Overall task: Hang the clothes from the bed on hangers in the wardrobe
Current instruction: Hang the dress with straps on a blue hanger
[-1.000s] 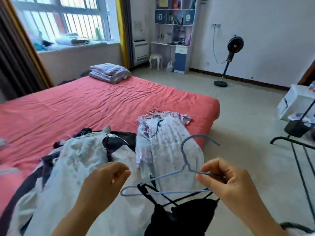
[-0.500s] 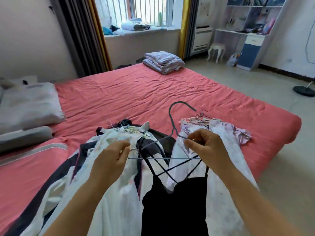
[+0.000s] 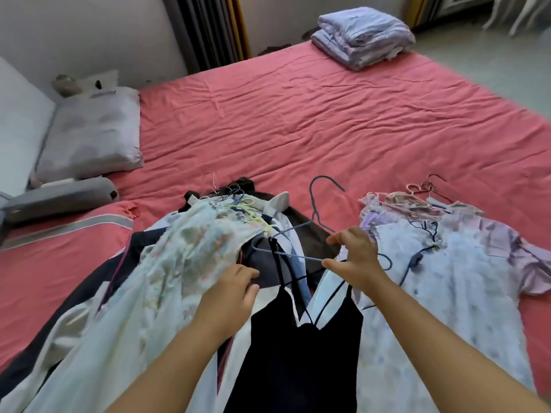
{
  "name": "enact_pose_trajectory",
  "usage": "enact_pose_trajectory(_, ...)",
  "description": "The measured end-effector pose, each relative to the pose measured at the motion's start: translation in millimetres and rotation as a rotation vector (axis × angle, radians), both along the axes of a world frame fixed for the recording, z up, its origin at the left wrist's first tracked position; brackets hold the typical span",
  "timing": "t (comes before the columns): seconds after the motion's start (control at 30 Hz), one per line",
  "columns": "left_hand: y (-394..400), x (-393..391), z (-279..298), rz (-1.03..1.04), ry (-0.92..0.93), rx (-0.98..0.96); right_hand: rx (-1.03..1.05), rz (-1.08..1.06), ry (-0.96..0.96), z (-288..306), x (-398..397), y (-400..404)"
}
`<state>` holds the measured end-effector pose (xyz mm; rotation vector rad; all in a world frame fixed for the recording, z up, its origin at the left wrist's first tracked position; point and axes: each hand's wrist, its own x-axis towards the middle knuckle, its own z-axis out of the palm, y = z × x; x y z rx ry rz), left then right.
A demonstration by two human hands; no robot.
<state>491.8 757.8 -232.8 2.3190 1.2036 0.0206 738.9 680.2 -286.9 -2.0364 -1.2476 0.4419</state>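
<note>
A black strappy dress (image 3: 298, 347) hangs by its thin straps on a blue wire hanger (image 3: 313, 204), held over the red bed (image 3: 298, 114). My right hand (image 3: 354, 260) grips the hanger's right shoulder and bottom bar. My left hand (image 3: 232, 293) pinches the dress's left edge below the hanger's left end. Under the dress lies a pile of clothes on hangers, topped by a pale floral garment (image 3: 179, 263). To the right lies a second pile with a white and lilac dress (image 3: 447, 278).
Grey pillows (image 3: 89, 135) lie at the head of the bed on the left. A folded lilac blanket (image 3: 363, 37) sits at the far corner. Dark curtains (image 3: 208, 28) hang behind the bed. Pale floor shows at the far right.
My view has swung left and down from the room toward the bed. Both hands carried the hanger with the black dress over the clothes piles, and my left hand has closed on the dress.
</note>
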Motion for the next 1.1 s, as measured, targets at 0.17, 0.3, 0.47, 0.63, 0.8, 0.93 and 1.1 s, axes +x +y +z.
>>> enact_pose_trajectory(0.17, 8, 21, -43, 0.023, 0.135, -0.056, -0.143, -0.042, 0.011, -64, 19, 22)
enact_pose_trajectory(0.3, 10, 31, -72, 0.022, 0.200, -0.090, -0.247, -0.031, 0.064, -98, 20, 22)
enact_pose_trajectory(0.47, 7, 30, -88, 0.005, 0.258, -0.123, -0.232, -0.120, 0.065, -116, 13, 14)
enact_pose_trajectory(0.63, 4, 26, -82, 0.006, 0.257, -0.136, -0.054, -0.157, 0.010, -95, 2, 4)
enact_pose_trajectory(0.8, -2, 18, -65, -0.026, 0.208, -0.098, 0.038, -0.162, -0.047, -54, -27, -21)
enact_pose_trajectory(0.93, -11, 4, -43, -0.086, 0.135, -0.068, 0.040, -0.199, -0.073, -25, -61, -50)
enact_pose_trajectory(1.1, -22, -34, -9, -0.175, 0.000, -0.011, 0.017, -0.251, -0.026, 17, -122, -88)
